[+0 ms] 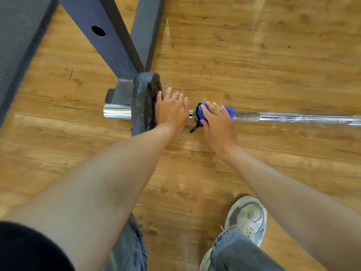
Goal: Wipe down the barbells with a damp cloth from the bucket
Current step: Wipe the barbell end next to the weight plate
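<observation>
The left hand (172, 111) presses flat, fingers spread, against the black weight plate (145, 103), apparently to steady the barbell (293, 117) lying on the wooden floor (254, 65), while the right hand (218, 122) clamps the blue cloth (229, 111) around the shaft just beside it.

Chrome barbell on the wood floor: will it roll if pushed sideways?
Probably resists rolling: the black weight plate sits against the dark steel rack foot, and the left hand steadies it. The chrome barbell looks wet, likely slippery. Likely heavy, rigid.
</observation>
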`<state>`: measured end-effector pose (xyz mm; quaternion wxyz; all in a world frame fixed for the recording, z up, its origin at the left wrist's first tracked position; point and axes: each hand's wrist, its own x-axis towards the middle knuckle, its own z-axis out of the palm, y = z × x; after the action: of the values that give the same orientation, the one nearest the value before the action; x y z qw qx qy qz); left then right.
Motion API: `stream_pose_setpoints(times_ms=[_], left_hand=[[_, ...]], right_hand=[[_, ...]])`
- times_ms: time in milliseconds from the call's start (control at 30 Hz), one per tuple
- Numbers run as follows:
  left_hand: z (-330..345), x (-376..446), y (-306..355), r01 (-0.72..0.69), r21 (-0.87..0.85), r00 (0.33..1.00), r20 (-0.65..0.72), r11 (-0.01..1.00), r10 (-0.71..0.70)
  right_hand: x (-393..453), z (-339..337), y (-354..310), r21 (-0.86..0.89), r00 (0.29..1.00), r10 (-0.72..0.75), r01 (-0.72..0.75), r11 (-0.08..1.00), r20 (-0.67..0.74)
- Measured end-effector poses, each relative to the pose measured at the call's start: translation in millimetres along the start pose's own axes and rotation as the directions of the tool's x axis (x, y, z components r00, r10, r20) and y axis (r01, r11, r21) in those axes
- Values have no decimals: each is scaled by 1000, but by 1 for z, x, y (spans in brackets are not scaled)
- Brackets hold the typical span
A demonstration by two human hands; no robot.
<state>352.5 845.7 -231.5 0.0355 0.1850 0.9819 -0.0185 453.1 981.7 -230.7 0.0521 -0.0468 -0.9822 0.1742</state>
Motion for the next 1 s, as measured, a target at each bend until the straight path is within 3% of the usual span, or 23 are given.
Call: stream_pose_setpoints(times_ms=[100, 233, 400, 500, 600, 800, 900, 1000], left_hand=[[0, 2, -1, 5, -8, 1000, 22, 1000, -5], [-1, 2, -3, -5, -19, 1000, 11, 1000, 5], [2, 4, -2, -7, 25, 999, 43, 1000, 6], [3, 5, -2, 4, 32, 998, 62, 999, -6], [2, 4, 0, 16, 51, 998, 62, 999, -19], [4, -1, 3, 48, 86, 994, 96, 995, -56], [5, -7, 3, 54, 71, 995, 79, 996, -60], [4, -17, 5, 69, 78, 997, 36, 995, -72]], right_hand=[[-6, -1, 25, -1, 997, -32, 32, 999, -74], [-8, 4, 7, 69, 980, 162, -155, 986, -116], [0, 8, -3, -5, 990, -58, 58, 998, -129], [-15, -9, 29, -16, 983, 80, -84, 996, -168], [-11, -5, 18, 46, 960, 204, -199, 979, -194], [-6, -6, 11, 3, 995, -37, 38, 999, -92], [-21, -17, 42, 33, 985, 84, -80, 996, -154], [-21, -9, 29, 43, 976, 154, -149, 988, -154]])
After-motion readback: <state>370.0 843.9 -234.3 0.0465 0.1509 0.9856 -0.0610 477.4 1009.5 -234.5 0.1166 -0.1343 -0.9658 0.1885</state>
